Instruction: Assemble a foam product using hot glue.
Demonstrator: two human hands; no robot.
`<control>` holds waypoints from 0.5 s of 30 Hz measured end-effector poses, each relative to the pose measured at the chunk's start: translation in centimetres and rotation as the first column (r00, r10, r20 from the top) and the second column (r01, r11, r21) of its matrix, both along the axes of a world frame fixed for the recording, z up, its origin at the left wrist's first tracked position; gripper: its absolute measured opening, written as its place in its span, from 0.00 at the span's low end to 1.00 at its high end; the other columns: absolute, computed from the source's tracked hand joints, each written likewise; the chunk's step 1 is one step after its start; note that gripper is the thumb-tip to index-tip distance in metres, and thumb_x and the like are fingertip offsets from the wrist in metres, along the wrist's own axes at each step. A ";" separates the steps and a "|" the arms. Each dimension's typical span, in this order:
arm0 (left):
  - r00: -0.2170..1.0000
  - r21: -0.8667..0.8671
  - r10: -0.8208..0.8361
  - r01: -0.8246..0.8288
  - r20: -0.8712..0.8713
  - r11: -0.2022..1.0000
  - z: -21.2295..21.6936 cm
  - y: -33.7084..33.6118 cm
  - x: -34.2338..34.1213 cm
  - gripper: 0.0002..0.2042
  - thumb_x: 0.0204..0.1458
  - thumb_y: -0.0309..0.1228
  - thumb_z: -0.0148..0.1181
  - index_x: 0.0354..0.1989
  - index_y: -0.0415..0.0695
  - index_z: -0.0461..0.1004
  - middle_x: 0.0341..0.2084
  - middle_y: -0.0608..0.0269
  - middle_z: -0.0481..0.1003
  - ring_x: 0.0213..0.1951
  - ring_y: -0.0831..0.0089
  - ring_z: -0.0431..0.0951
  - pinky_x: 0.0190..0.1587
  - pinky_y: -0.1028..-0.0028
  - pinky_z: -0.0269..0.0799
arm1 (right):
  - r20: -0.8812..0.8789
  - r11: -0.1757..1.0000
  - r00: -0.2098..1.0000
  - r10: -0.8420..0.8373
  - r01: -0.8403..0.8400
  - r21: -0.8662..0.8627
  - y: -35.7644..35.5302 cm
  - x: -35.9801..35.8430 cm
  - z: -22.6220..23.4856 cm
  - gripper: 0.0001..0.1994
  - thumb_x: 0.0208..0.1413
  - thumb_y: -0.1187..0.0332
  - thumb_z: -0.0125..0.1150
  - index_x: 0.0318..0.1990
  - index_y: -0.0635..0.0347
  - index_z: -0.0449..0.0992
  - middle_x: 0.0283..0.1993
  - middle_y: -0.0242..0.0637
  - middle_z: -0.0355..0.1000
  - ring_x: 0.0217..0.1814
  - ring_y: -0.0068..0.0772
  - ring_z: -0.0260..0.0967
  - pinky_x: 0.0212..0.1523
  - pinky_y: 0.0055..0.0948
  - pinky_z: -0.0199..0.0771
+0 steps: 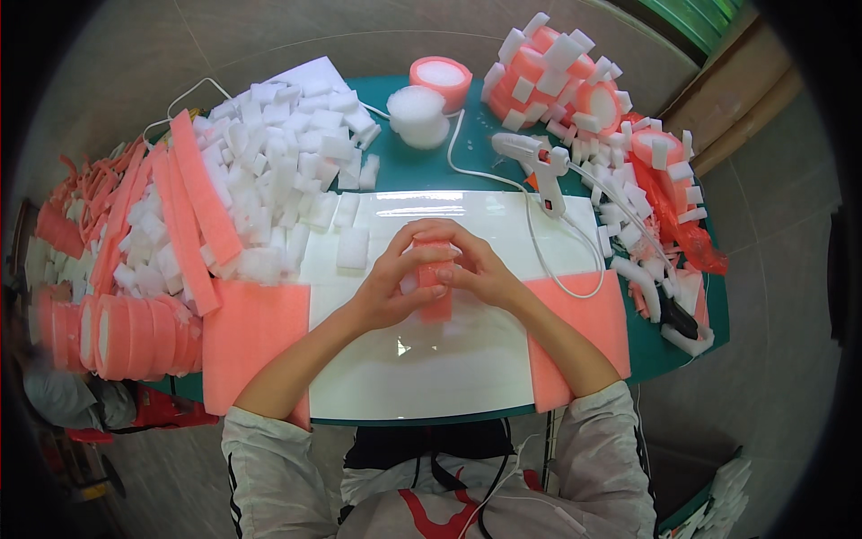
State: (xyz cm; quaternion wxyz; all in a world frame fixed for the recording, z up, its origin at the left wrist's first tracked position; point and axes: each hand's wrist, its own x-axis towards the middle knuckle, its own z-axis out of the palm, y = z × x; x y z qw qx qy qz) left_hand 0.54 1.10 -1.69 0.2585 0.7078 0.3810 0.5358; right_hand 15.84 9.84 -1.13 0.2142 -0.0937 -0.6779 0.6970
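Both hands, left hand (388, 286) and right hand (474, 269), fingers wrapped tight round a pink foam strip (435, 280) over the white board (413, 368). Plenty finished already (pink-white rings (575, 85) stacked far right), though heaps of white foam blocks (278, 144) left untouched. Glue gun (539, 162) parked nearby.

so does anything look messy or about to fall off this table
Yes. At the right edge, white foam blocks and pink scraps spill to the table's rim, some overhanging. The glue gun lies on its side, cord looping across the white board. Both hands hold a pink foam piece.
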 end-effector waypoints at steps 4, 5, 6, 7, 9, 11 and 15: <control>1.000 -0.015 -0.004 0.004 0.000 1.000 0.0 -0.1 -0.1 0.17 0.44 0.28 0.56 0.46 0.47 0.67 0.51 0.53 0.59 0.54 0.57 0.59 0.54 0.64 0.56 | -0.006 1.000 1.000 -0.007 0.007 0.023 -0.1 -0.1 -0.1 0.19 0.48 0.66 0.55 0.49 0.52 0.64 0.56 0.34 0.56 0.58 0.31 0.55 0.51 0.34 0.62; 1.000 -0.011 0.007 -0.007 0.001 1.000 0.1 -0.2 -0.1 0.16 0.46 0.29 0.55 0.46 0.47 0.67 0.51 0.53 0.59 0.54 0.57 0.59 0.54 0.64 0.56 | -0.005 1.000 1.000 -0.007 0.007 0.024 0.0 -0.1 -0.1 0.19 0.48 0.66 0.55 0.49 0.52 0.64 0.56 0.34 0.56 0.58 0.31 0.55 0.51 0.34 0.62; 1.000 -0.010 0.007 -0.007 0.001 1.000 0.0 0.0 -0.2 0.16 0.46 0.29 0.55 0.46 0.47 0.67 0.51 0.53 0.59 0.54 0.57 0.59 0.54 0.64 0.56 | -0.020 0.999 1.000 0.001 0.000 0.035 0.0 -0.1 -0.1 0.20 0.48 0.66 0.55 0.50 0.53 0.64 0.57 0.35 0.56 0.58 0.32 0.55 0.52 0.34 0.61; 1.000 0.003 0.001 -0.001 -0.010 1.000 -0.3 0.2 -0.4 0.16 0.47 0.32 0.54 0.46 0.47 0.67 0.51 0.53 0.59 0.54 0.57 0.60 0.54 0.65 0.56 | -0.035 0.999 0.999 0.010 -0.008 0.046 0.0 -0.1 -0.1 0.20 0.49 0.65 0.54 0.52 0.53 0.63 0.57 0.35 0.56 0.59 0.33 0.54 0.52 0.33 0.60; 1.000 0.014 -0.005 0.005 -0.023 1.000 -0.8 0.3 -0.7 0.15 0.49 0.34 0.53 0.47 0.47 0.67 0.51 0.53 0.59 0.53 0.57 0.60 0.54 0.65 0.57 | -0.070 0.998 0.997 -0.022 0.026 0.061 -0.2 -0.5 -0.5 0.21 0.49 0.64 0.54 0.53 0.54 0.62 0.58 0.37 0.55 0.60 0.35 0.53 0.53 0.33 0.59; 0.999 0.035 0.045 -0.044 -0.029 0.998 -1.1 0.2 -0.8 0.17 0.52 0.40 0.49 0.47 0.46 0.67 0.50 0.53 0.60 0.53 0.58 0.61 0.52 0.66 0.59 | -0.104 0.995 0.993 -0.052 0.060 0.074 -0.5 -0.6 -0.6 0.23 0.50 0.64 0.53 0.54 0.55 0.61 0.60 0.38 0.54 0.62 0.36 0.51 0.54 0.33 0.58; 0.989 0.001 0.104 -0.104 0.105 0.995 -1.1 0.0 -0.5 0.19 0.53 0.43 0.48 0.48 0.45 0.66 0.50 0.53 0.60 0.52 0.59 0.62 0.50 0.68 0.60 | -0.153 0.895 0.961 -0.231 0.272 0.355 -1.2 -0.1 0.8 0.27 0.47 0.64 0.58 0.56 0.56 0.59 0.62 0.44 0.50 0.64 0.42 0.47 0.56 0.35 0.56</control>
